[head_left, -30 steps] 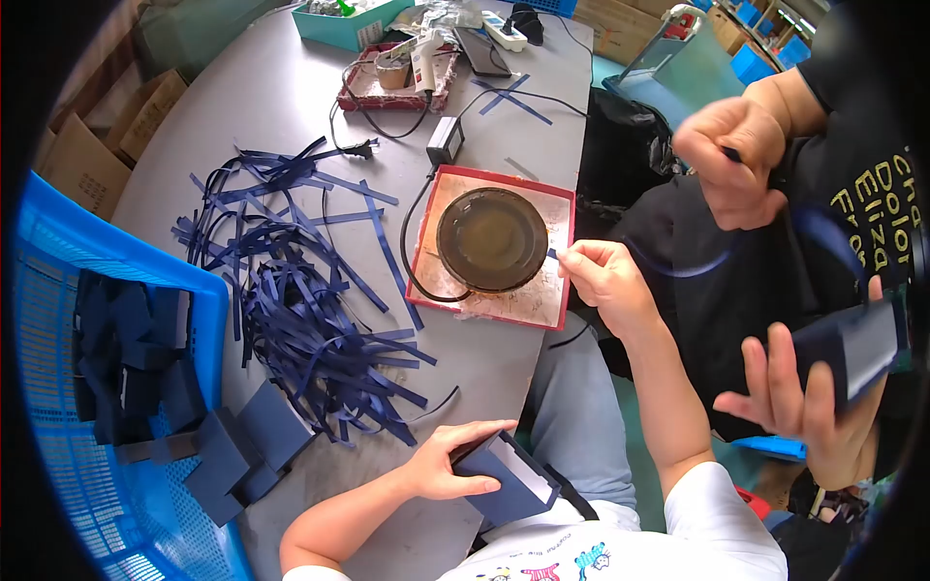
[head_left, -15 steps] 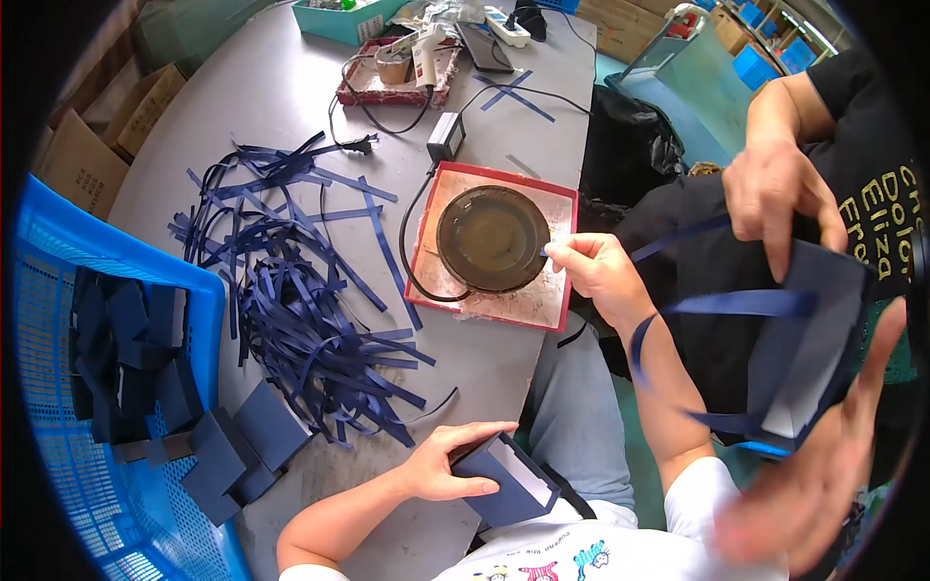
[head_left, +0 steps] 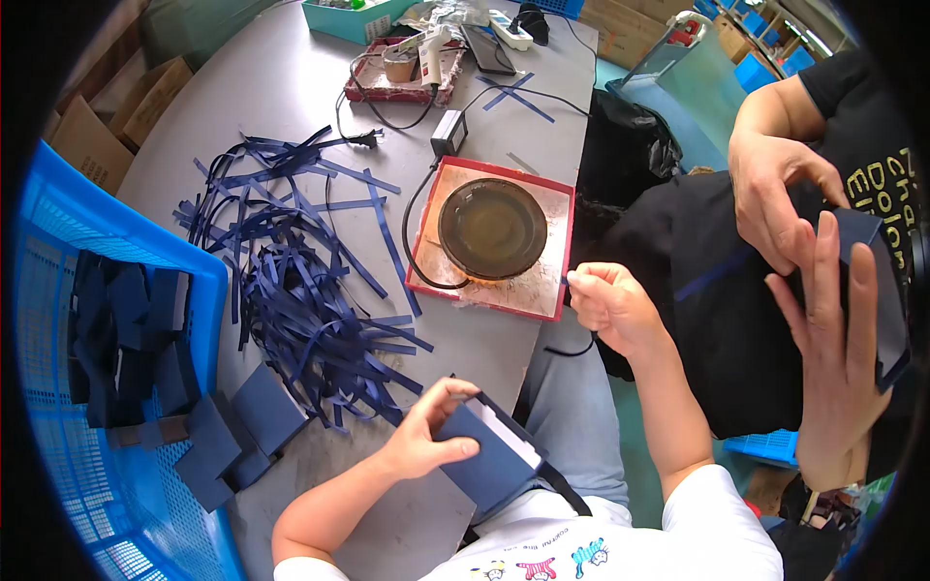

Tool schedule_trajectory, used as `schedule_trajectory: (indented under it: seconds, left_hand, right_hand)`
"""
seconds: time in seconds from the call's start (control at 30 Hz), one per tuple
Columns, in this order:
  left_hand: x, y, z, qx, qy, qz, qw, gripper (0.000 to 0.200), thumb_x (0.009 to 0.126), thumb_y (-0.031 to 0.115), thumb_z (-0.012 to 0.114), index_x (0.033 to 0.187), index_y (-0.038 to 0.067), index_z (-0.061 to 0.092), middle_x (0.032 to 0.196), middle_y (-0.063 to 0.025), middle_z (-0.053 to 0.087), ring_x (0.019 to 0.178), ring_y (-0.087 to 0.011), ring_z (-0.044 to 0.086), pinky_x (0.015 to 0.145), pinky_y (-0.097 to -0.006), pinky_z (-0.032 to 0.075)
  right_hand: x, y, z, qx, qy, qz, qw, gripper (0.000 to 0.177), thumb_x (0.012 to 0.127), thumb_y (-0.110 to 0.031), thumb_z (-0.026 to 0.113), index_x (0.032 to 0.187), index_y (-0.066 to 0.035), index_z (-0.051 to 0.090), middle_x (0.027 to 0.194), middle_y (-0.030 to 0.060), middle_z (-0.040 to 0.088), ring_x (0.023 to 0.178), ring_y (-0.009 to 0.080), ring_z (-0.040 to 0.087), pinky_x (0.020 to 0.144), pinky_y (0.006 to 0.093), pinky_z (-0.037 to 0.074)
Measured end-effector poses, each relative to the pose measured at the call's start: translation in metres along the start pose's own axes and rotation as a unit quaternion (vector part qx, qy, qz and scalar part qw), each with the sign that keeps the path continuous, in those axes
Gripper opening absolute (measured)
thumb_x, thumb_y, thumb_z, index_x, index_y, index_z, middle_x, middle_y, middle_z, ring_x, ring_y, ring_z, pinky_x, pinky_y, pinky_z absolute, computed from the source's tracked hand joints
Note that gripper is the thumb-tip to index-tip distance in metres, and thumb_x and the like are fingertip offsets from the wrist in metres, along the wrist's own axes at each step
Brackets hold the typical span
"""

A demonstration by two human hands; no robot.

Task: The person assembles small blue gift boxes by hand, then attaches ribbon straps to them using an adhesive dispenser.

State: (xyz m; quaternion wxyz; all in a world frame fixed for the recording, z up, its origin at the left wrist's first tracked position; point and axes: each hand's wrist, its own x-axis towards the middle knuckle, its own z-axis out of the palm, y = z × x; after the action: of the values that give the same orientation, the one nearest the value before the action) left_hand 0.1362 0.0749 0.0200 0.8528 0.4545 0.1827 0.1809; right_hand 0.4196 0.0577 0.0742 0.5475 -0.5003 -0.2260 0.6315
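Note:
My left hand point(head_left: 426, 436) grips a dark blue box point(head_left: 489, 460) with a pale inside, held tilted above my lap. A dark strip point(head_left: 565, 489) extends from the box's lower end. My right hand point(head_left: 615, 305) is pinched on the end of a thin dark blue ribbon point(head_left: 572, 351), most of it hidden by the fingers. It is just off the lower right edge of a red tray point(head_left: 557, 308). In that tray stands a round dark pan point(head_left: 492, 228) holding a murky, brownish liquid.
A heap of blue ribbons point(head_left: 300, 310) covers the table's middle. At left a blue basket point(head_left: 208, 290) holds several blue boxes point(head_left: 174, 373), some spilling over its rim. A power cord runs to the pan. Right, a co-worker's hands point(head_left: 838, 358) hold another box point(head_left: 886, 290).
My right hand has drawn back from the pan's rim, down and to the right, with the ribbon. My left hand has raised the box slightly. The co-worker's lower hand has moved up over their box.

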Motion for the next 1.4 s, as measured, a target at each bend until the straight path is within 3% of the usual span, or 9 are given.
schedule_trajectory:
  seconds: [0.17,0.33,0.47,0.77,1.2,1.27,1.3,1.33,1.4]
  left_hand:
    - [-0.002,0.018,-0.012,0.051,0.048,-0.008,0.997,0.053,0.075,0.014,0.071,0.121,0.004,0.048,0.1,-0.007,0.06,0.092,-0.0125,0.056,0.083,-0.0276,0.044]
    - [-0.007,0.039,-0.007,0.113,0.043,0.026,0.992,0.058,0.071,0.015,0.076,0.121,0.001,0.05,0.101,-0.0073,0.061,0.092,-0.012,0.056,0.083,-0.0263,0.045]
    - [-0.013,0.05,-0.003,0.184,0.034,0.063,0.98,0.06,0.068,0.017,0.078,0.119,0.0,0.052,0.1,-0.0075,0.061,0.091,-0.0124,0.058,0.083,-0.0256,0.045]
    - [-0.021,0.058,0.003,0.207,0.025,0.106,0.972,0.06,0.066,0.016,0.078,0.117,-0.003,0.053,0.099,-0.0104,0.061,0.089,-0.0136,0.059,0.083,-0.0256,0.045]
    - [-0.023,0.054,0.005,0.221,0.037,0.137,0.965,0.058,0.066,0.012,0.078,0.116,-0.003,0.053,0.098,-0.0111,0.063,0.087,-0.0132,0.06,0.08,-0.0249,0.047]
    - [-0.021,0.055,0.006,0.239,0.061,0.121,0.962,0.057,0.066,0.01,0.077,0.116,-0.003,0.053,0.097,-0.0109,0.063,0.087,-0.0127,0.06,0.08,-0.025,0.047]
    - [-0.02,0.057,0.004,0.246,0.056,0.136,0.958,0.056,0.067,0.008,0.077,0.116,-0.003,0.052,0.097,-0.011,0.063,0.086,-0.0128,0.06,0.079,-0.0249,0.046]
    - [-0.02,0.056,0.002,0.248,0.053,0.136,0.958,0.056,0.067,0.008,0.077,0.116,-0.003,0.052,0.097,-0.011,0.063,0.086,-0.0128,0.06,0.079,-0.0249,0.046]
    - [-0.017,0.05,-0.005,0.17,0.067,0.117,0.976,0.057,0.067,0.007,0.076,0.118,-0.002,0.051,0.097,-0.0104,0.063,0.087,-0.0126,0.059,0.079,-0.0248,0.046]
  right_hand:
    - [-0.029,0.002,0.013,0.064,-0.107,0.033,0.992,0.017,0.086,-0.01,0.055,0.07,-0.006,0.052,0.053,-0.0065,0.04,0.044,0.001,0.03,0.04,0.0178,0.022]
    - [-0.059,-0.01,0.05,-0.256,-0.169,-0.026,0.951,0.02,0.082,-0.011,0.061,0.066,-0.001,0.059,0.058,-0.0044,0.052,0.05,0.0013,0.041,0.045,0.0193,0.03]
    - [-0.074,-0.009,0.069,-0.393,-0.226,-0.026,0.891,0.018,0.079,-0.012,0.062,0.067,0.001,0.059,0.053,0.0028,0.053,0.047,0.0065,0.044,0.046,0.023,0.034]
    - [-0.079,0.007,0.081,-0.457,-0.255,-0.08,0.848,0.02,0.079,-0.015,0.062,0.067,0.001,0.061,0.053,0.0065,0.056,0.042,0.0134,0.048,0.042,0.0244,0.034]
    - [-0.079,0.016,0.083,-0.576,-0.177,-0.149,0.784,0.019,0.074,-0.017,0.063,0.069,0.001,0.061,0.056,0.0109,0.056,0.046,0.022,0.054,0.045,0.0291,0.042]
    - [-0.074,0.015,0.08,-0.589,-0.179,-0.141,0.775,0.018,0.074,-0.018,0.066,0.074,0.0,0.061,0.063,0.0106,0.058,0.051,0.0212,0.055,0.049,0.0284,0.044]
    - [-0.071,0.013,0.072,-0.531,-0.178,-0.118,0.82,0.02,0.072,-0.018,0.069,0.081,-0.002,0.061,0.076,0.0092,0.06,0.064,0.0203,0.058,0.059,0.0282,0.045]
    - [-0.062,0.013,0.065,-0.515,-0.154,-0.299,0.789,0.025,0.071,-0.022,0.071,0.085,-0.004,0.06,0.082,0.0095,0.061,0.074,0.0247,0.058,0.067,0.0323,0.045]
    - [-0.066,0.014,0.055,-0.406,-0.047,-0.339,0.847,0.028,0.076,-0.023,0.069,0.091,-0.002,0.059,0.084,0.008,0.06,0.075,0.0177,0.056,0.068,0.0276,0.043]
